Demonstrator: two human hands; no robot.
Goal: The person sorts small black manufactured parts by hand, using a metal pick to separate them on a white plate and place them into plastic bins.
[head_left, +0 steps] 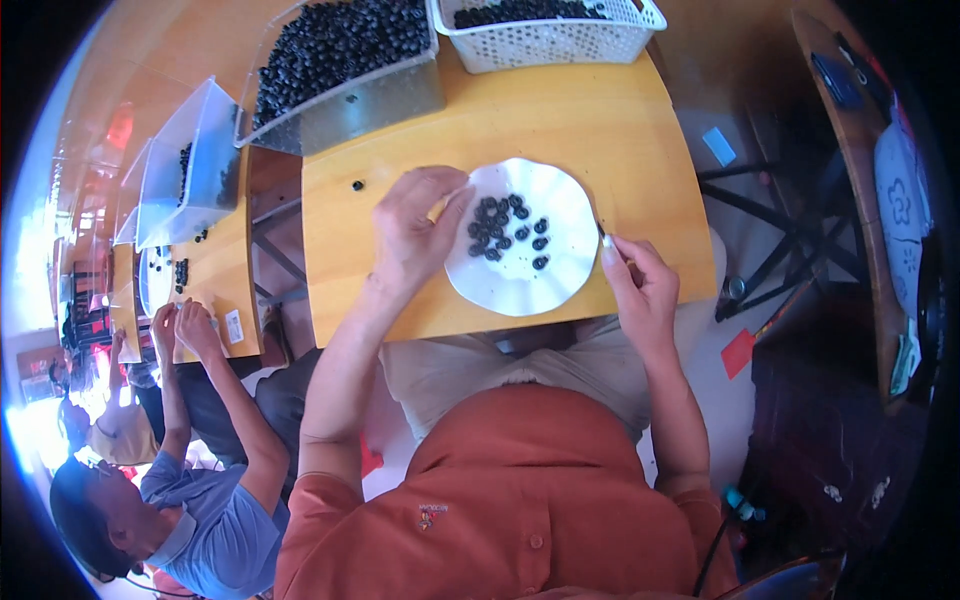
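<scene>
A white plate [570, 272] with a wavy rim lies on the wooden table in front of me. Small black round pieces [490, 225] with paler centres are clustered on its left half, and several more form a loose column to their right. At the plate's upper left rim is my left hand [415, 220], thumb and forefinger closed in a pinch; whatever is between the fingertips is too small to make out. My right hand [645, 285], beside the right rim, is closed on a thin dark tool [601, 230], mostly hidden by the fingers.
A clear bin [350, 115] and a white perforated basket [555, 48], both holding black pieces, stand at the table's far edge. One loose black piece [358, 185] lies left of the plate. At left, a co-worker [215, 510] works at another table beside a clear bin [205, 140].
</scene>
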